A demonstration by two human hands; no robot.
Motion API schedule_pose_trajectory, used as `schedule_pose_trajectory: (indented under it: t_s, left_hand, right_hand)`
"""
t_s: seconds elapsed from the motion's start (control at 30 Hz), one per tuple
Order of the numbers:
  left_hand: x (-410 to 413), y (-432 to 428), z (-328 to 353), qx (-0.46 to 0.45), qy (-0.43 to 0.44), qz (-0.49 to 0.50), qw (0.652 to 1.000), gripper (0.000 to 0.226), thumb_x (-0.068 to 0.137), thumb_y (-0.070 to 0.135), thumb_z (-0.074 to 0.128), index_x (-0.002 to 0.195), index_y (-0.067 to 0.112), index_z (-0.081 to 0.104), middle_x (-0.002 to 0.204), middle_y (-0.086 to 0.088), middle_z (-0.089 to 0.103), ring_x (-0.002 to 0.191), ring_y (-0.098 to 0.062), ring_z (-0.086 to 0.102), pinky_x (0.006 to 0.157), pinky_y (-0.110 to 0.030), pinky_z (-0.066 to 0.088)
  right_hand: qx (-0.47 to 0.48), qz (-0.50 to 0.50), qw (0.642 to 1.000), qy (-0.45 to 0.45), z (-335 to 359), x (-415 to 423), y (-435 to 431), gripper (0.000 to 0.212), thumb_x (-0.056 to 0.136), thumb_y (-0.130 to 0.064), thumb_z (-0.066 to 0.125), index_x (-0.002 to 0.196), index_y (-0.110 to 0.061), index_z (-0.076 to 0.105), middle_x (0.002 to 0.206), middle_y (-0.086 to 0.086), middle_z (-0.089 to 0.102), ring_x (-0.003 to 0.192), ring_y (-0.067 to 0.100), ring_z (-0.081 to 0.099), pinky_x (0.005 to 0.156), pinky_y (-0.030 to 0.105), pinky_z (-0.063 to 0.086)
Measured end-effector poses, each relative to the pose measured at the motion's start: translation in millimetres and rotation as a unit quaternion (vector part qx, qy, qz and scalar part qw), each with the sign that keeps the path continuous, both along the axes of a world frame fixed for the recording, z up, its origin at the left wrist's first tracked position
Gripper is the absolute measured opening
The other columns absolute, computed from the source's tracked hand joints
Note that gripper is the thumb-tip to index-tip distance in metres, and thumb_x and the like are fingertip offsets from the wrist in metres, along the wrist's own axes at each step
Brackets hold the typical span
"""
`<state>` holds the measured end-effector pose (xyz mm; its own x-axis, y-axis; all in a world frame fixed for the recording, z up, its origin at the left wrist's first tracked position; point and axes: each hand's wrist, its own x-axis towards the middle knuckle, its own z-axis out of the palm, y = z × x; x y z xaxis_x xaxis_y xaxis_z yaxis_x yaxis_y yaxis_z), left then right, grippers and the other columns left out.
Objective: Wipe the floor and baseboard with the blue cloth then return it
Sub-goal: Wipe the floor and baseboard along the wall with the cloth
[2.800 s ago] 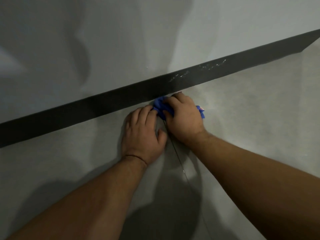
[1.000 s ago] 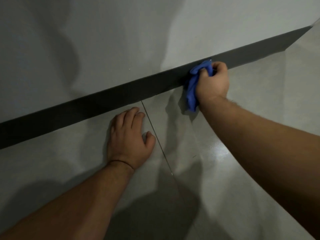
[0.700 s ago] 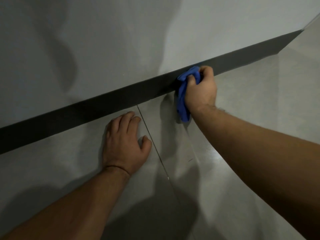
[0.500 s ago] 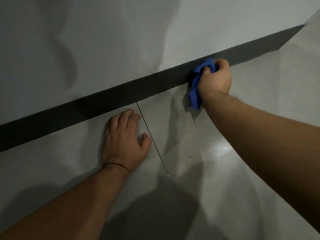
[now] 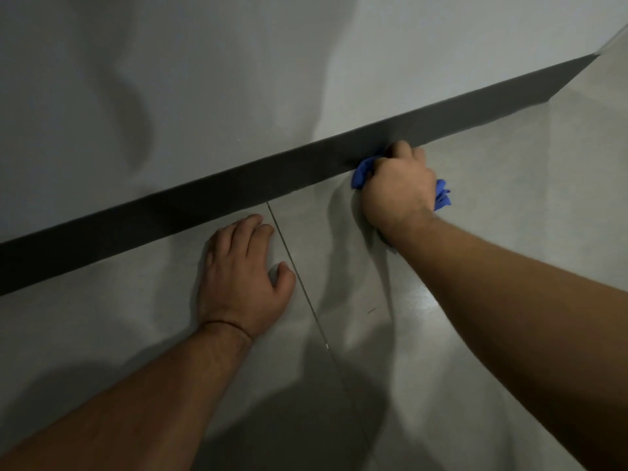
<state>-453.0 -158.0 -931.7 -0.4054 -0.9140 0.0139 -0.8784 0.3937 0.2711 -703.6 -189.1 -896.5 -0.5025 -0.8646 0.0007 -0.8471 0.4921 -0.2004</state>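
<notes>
The right hand [image 5: 397,190] is fisted around the blue cloth [image 5: 362,171], knuckles up, pressing it where the dark baseboard [image 5: 210,195] meets the floor [image 5: 492,205]. Cloth bulges out of the fist on both sides, toward the baseboard and behind the little finger. The right forearm reaches in straight from the lower right. The left hand [image 5: 243,277] lies flat and empty on the floor, palm down, fingers together and pointing at the baseboard, thumb spread toward a tile seam [image 5: 306,294]. A thin band [image 5: 226,324] circles its wrist.
</notes>
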Motion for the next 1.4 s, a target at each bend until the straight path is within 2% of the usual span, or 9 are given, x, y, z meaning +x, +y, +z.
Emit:
schedule_pose_trajectory:
  t_s: [0.23, 0.33, 0.4, 0.47, 0.57, 0.73, 0.9, 1.07, 1.4]
  left_hand:
    - [-0.3, 1.0, 3.3, 0.006, -0.015, 0.003, 1.0, 0.065, 0.085, 0.047, 0.045, 0.142, 0.015, 0.051, 0.149, -0.006, 0.048, 0.135, -0.026, 0.043, 0.115, -0.046, 0.038]
    - [0.6, 1.5, 5.4, 0.015, -0.009, 0.005, 1.0, 0.066, 0.085, 0.048, 0.042, 0.142, 0.015, 0.05, 0.15, -0.006, 0.048, 0.137, -0.027, 0.043, 0.115, -0.048, 0.039]
    - [1.5, 2.3, 5.6, 0.015, 0.001, 0.002, 1.0, 0.066, 0.085, 0.048, 0.042, 0.142, 0.015, 0.051, 0.149, -0.007, 0.048, 0.136, -0.027, 0.044, 0.115, -0.049, 0.039]
    - [2.3, 2.2, 4.7, 0.014, 0.01, 0.002, 1.0, 0.066, 0.084, 0.047, 0.042, 0.14, 0.014, 0.052, 0.149, -0.006, 0.049, 0.136, -0.028, 0.044, 0.115, -0.049, 0.038]
    - [2.3, 1.6, 3.4, 0.017, 0.016, 0.003, 1.0, 0.067, 0.084, 0.048, 0.042, 0.141, 0.015, 0.052, 0.149, -0.006, 0.049, 0.137, -0.027, 0.042, 0.116, -0.048, 0.037]
    - [4.4, 2.2, 1.2, 0.01, 0.029, 0.004, 1.0, 0.065, 0.082, 0.048, 0.044, 0.138, 0.016, 0.053, 0.146, -0.006, 0.05, 0.136, -0.027, 0.043, 0.115, -0.048, 0.038]
    - [7.5, 1.9, 4.7, 0.03, 0.054, -0.003, 0.998, 0.064, 0.078, 0.045, 0.052, 0.135, 0.017, 0.056, 0.147, -0.004, 0.049, 0.137, -0.026, 0.041, 0.118, -0.044, 0.033]
    - [32.3, 6.8, 13.8, 0.04, 0.138, 0.066, 0.987, 0.049, 0.08, 0.032, 0.056, 0.126, 0.019, 0.062, 0.14, -0.002, 0.054, 0.132, -0.023, 0.047, 0.114, -0.038, 0.037]
    - [160.8, 31.6, 21.0, 0.026, 0.056, 0.134, 0.989, 0.048, 0.085, 0.032, 0.055, 0.129, 0.016, 0.059, 0.139, -0.007, 0.055, 0.13, -0.029, 0.046, 0.112, -0.049, 0.039]
  right_hand:
    - [-0.06, 0.073, 0.988, -0.118, -13.5, 61.4, 11.4, 0.025, 0.097, -0.017, 0.061, 0.12, -0.016, 0.07, 0.124, 0.007, 0.054, 0.113, 0.028, 0.055, 0.101, 0.046, 0.05]
    - [-0.024, 0.111, 0.988, -0.102, -11.5, 44.5, 14.1, 0.029, 0.103, -0.026, 0.053, 0.128, -0.025, 0.068, 0.128, 0.003, 0.052, 0.119, 0.022, 0.05, 0.098, 0.026, 0.039]
    - [-0.034, 0.102, 0.991, -0.084, -2.5, 22.2, 17.7, 0.03, 0.103, -0.024, 0.052, 0.126, -0.02, 0.07, 0.126, 0.008, 0.055, 0.118, 0.028, 0.05, 0.095, 0.031, 0.042]
    - [-0.114, 0.065, 0.991, -0.017, 9.4, 0.7, 22.7, 0.031, 0.1, -0.024, 0.053, 0.121, -0.015, 0.074, 0.127, 0.013, 0.059, 0.118, 0.037, 0.05, 0.095, 0.042, 0.045]
    - [-0.199, 0.034, 0.979, -0.008, 18.7, -8.4, 24.8, 0.033, 0.1, -0.027, 0.054, 0.122, -0.015, 0.074, 0.136, 0.01, 0.062, 0.123, 0.038, 0.051, 0.1, 0.04, 0.043]
    - [0.064, 0.103, 0.993, -0.005, -17.2, 1.8, 26.7, 0.052, 0.108, -0.044, 0.033, 0.155, -0.027, 0.043, 0.164, 0.001, 0.036, 0.148, 0.032, 0.032, 0.119, 0.051, 0.029]
    - [0.081, 0.113, 0.99, -0.019, -33.5, 11.0, 31.4, 0.061, 0.108, -0.051, 0.023, 0.164, -0.026, 0.021, 0.172, 0.003, 0.016, 0.158, 0.031, 0.01, 0.128, 0.05, 0.008]
    - [0.078, 0.182, 0.98, -0.034, -33.9, 68.6, 43.8, 0.059, 0.108, -0.05, 0.024, 0.162, -0.029, 0.024, 0.172, 0.002, 0.016, 0.158, 0.028, 0.009, 0.127, 0.049, 0.005]
    - [0.068, 0.344, 0.934, -0.068, -35.8, 172.1, 56.6, 0.053, 0.107, -0.044, 0.032, 0.16, -0.039, 0.026, 0.171, -0.008, 0.019, 0.158, 0.021, 0.009, 0.125, 0.043, -0.004]
